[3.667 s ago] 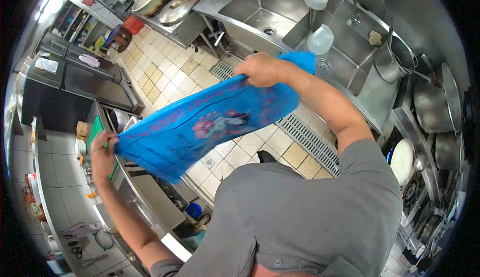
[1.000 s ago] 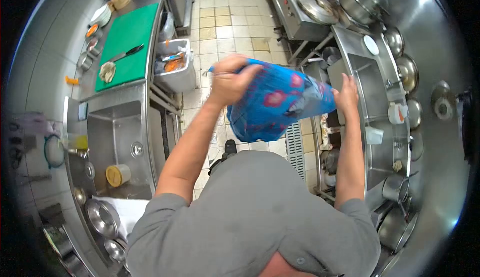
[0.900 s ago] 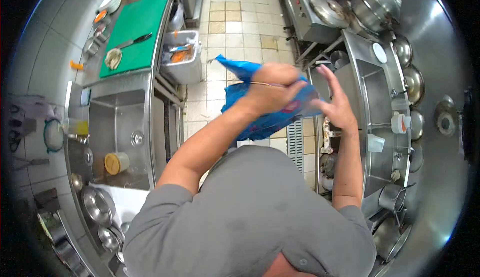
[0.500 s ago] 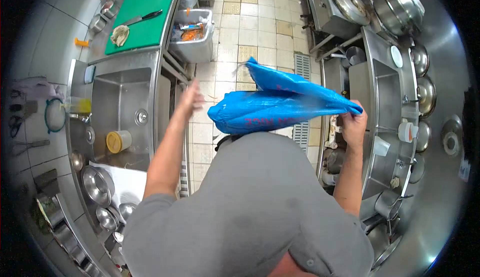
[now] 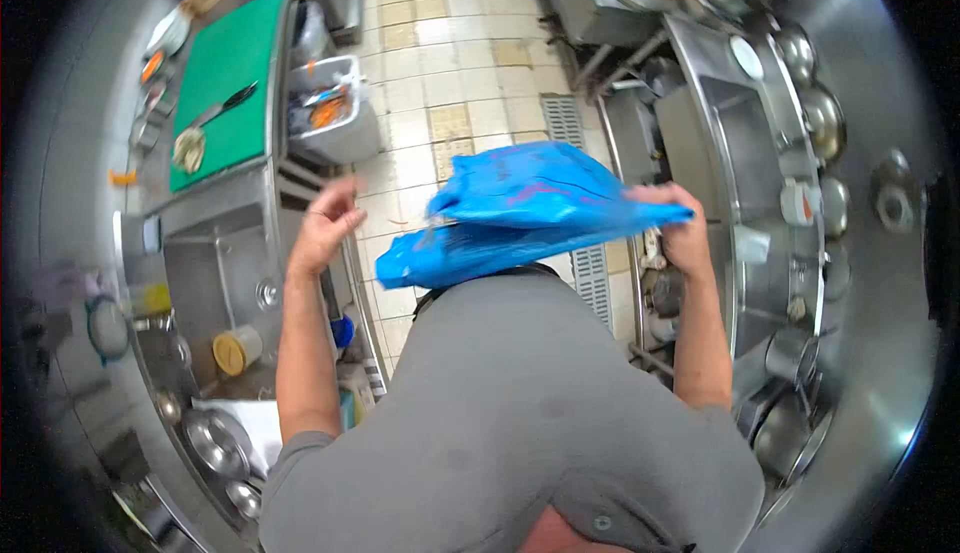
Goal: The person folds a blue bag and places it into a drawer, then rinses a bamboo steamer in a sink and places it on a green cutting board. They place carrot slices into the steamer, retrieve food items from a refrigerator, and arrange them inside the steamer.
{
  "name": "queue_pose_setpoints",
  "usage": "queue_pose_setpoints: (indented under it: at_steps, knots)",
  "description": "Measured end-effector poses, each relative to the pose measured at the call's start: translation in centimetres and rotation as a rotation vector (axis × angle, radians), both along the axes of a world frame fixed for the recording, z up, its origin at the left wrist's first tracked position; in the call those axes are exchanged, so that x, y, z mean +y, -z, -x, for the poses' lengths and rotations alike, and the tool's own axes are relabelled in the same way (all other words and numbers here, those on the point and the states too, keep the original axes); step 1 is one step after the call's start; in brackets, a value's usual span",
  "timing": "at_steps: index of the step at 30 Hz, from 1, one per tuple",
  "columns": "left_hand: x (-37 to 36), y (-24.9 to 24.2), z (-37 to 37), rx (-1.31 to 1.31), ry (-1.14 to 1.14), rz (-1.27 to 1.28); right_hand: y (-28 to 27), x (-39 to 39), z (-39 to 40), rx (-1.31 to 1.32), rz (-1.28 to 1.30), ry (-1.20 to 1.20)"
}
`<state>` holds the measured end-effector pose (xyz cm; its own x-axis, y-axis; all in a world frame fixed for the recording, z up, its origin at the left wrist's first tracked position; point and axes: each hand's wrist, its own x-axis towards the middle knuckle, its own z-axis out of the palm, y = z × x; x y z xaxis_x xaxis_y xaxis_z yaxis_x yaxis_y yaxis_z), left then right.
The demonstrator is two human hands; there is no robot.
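A blue plastic sack with reddish printing spreads out in front of my waist, its middle folded and its loose end towards the left. My right hand grips the sack's gathered right end, fingers closed round it. Left of the sack, my left hand is raised over the counter edge with its fingers bent but apart, and it holds nothing. A gap shows between that hand and the sack.
At left are a steel sink with a yellow-lidded tub, and a green cutting board bearing a knife. A grey bin stands beside that counter. Another sink is at right.
The sack has swung and folded, its loose end now lower and further left. My left hand has moved left, away from it. My right hand keeps its hold; the view has shifted.
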<state>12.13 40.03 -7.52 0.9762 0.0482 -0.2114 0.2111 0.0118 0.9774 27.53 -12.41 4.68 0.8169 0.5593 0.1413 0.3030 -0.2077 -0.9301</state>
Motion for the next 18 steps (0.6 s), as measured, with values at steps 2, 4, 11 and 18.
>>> queue_pose_setpoints:
  at_steps: [2, 4, 11, 18]
  knots:
    - [-3.2, -4.5, -4.9, -0.292, -0.005, -0.220, -0.4, 0.8, -1.6, 0.086, 0.041, -0.041]
    - [-5.1, -4.1, -8.1, -0.189, 0.273, -0.051, -1.1, 1.3, -3.4, 0.122, 0.108, -0.089]
    - [-13.5, 2.0, -6.6, 0.164, 0.331, 0.256, -1.4, -0.9, -7.3, -0.057, 0.116, -0.019]
    - [-17.1, -0.7, -9.4, 0.319, -0.028, -0.149, -2.7, -2.0, -15.8, -0.622, 0.401, -0.302]
